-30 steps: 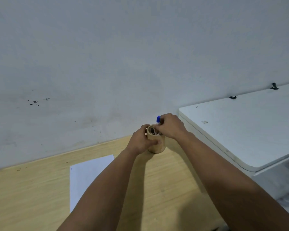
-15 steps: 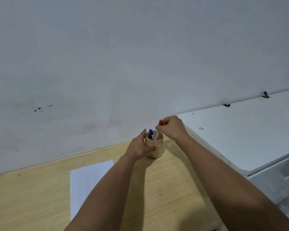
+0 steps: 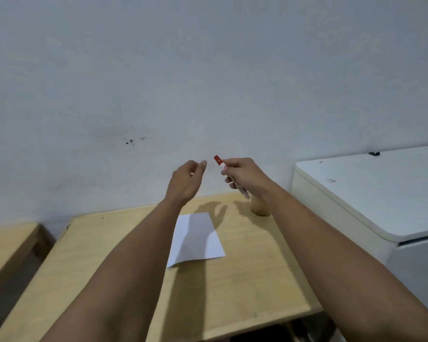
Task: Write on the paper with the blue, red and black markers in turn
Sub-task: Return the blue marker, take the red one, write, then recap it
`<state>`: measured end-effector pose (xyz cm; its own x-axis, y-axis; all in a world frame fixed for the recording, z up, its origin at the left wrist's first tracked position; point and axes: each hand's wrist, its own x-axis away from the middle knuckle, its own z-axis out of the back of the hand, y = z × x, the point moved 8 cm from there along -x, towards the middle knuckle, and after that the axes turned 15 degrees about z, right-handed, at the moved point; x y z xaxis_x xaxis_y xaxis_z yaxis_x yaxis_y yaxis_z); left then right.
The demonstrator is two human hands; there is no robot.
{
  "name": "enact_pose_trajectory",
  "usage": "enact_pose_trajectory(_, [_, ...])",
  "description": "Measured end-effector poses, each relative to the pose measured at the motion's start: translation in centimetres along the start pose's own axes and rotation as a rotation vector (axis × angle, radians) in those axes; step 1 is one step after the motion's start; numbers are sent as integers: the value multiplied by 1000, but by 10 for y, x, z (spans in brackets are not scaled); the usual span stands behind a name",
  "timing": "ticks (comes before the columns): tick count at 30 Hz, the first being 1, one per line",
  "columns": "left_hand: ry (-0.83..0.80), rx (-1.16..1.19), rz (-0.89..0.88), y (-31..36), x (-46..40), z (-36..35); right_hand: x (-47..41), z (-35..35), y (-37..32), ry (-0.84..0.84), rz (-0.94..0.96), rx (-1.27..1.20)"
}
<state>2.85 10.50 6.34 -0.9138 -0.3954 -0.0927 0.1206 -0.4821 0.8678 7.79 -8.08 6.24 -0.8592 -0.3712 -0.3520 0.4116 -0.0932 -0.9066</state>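
Observation:
My right hand (image 3: 245, 175) holds the red marker (image 3: 218, 160) up in the air, red cap pointing up and left, white barrel running down through my fingers. My left hand (image 3: 187, 181) hovers just left of it with fingers apart and nothing in it, the fingertips a short gap from the red cap. The white paper (image 3: 195, 239) lies flat on the wooden table (image 3: 109, 243) below both hands. The wooden pen holder (image 3: 260, 208) stands behind my right wrist, mostly hidden; the blue and black markers are not visible.
A white cabinet (image 3: 381, 193) stands against the table's right side. Another wooden surface (image 3: 5, 245) sits to the left across a gap. A white wall rises right behind the table.
My right hand lifted the red marker out of the holder and raised it. My left hand let go of the holder and rose beside the marker. The view has pulled back and shifted left.

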Motion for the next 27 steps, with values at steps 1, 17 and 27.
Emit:
enact_pose_trajectory(1, [16,-3,20,-9,4,15,5,-20,2,-74,-2,-6])
enact_pose_trajectory(17, [249,-271,251,-152,2,160,0,-146,31,-152,253,250])
enact_pose_trajectory(27, [161,-1068,196,-236,3,100,-16,-135,93,76,50,-75])
